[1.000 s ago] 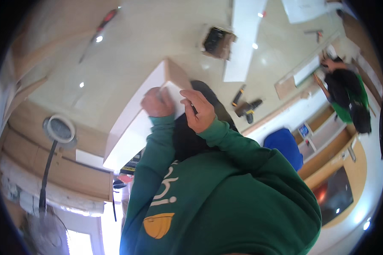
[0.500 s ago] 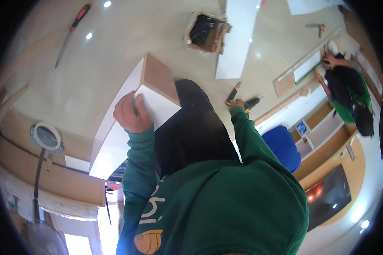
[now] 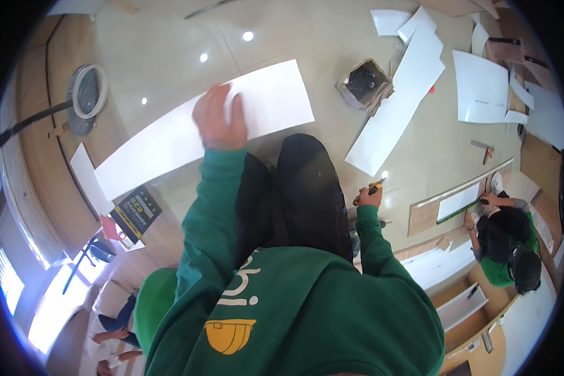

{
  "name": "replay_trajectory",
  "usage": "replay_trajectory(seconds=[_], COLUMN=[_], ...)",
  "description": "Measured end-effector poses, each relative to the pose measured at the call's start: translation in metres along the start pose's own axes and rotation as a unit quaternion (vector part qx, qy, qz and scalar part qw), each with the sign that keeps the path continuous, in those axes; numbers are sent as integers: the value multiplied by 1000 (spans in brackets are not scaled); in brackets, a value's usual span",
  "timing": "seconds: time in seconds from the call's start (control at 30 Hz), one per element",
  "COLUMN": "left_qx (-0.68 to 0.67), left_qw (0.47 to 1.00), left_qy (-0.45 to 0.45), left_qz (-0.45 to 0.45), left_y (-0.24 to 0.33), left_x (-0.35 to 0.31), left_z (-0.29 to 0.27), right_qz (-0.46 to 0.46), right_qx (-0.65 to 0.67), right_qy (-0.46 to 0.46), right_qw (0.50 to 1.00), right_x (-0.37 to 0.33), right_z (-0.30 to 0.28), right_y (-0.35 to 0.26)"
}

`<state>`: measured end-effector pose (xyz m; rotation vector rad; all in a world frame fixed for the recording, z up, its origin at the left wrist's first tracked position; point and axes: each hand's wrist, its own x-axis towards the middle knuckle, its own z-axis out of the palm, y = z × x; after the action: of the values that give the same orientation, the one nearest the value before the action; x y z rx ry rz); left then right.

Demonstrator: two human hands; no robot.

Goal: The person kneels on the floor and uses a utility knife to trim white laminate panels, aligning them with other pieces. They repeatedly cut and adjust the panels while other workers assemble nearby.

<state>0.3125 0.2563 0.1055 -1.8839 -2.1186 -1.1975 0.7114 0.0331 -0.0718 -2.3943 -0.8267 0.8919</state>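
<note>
My left hand is over a long white board that lies in front of my knees. Its fingers and thumb are apart and slightly blurred; I cannot tell whether they touch the surface. On the right, my right hand is closed around a yellow-and-black utility knife, its tip pointing away from me. The board's white face is turned up, and its near edge runs close to my knees.
A torn cardboard box and white sheet strips lie ahead. A dark adhesive box is at left. A co-worker crouches at right by a wooden panel; an orange-and-grey tool lies beyond.
The board has gone from standing tilted, with its brown side showing, to lying white face up. My right hand has picked up the utility knife from the floor. The view has turned.
</note>
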Motion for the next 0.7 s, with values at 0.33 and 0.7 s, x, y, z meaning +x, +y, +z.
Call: replay_trajectory(seconds=[0.33, 0.7], left_qx=[-168, -203], left_qw=[688, 796], left_qy=[209, 302], left_qz=[-674, -483], left_y=[-132, -156], left_x=[-135, -56], left_z=[-140, -66], right_qz=[-563, -524], right_qx=[-71, -310], right_qy=[-154, -197], right_qw=[809, 769], right_x=[-12, -35], right_z=[88, 97], right_y=[-426, -394])
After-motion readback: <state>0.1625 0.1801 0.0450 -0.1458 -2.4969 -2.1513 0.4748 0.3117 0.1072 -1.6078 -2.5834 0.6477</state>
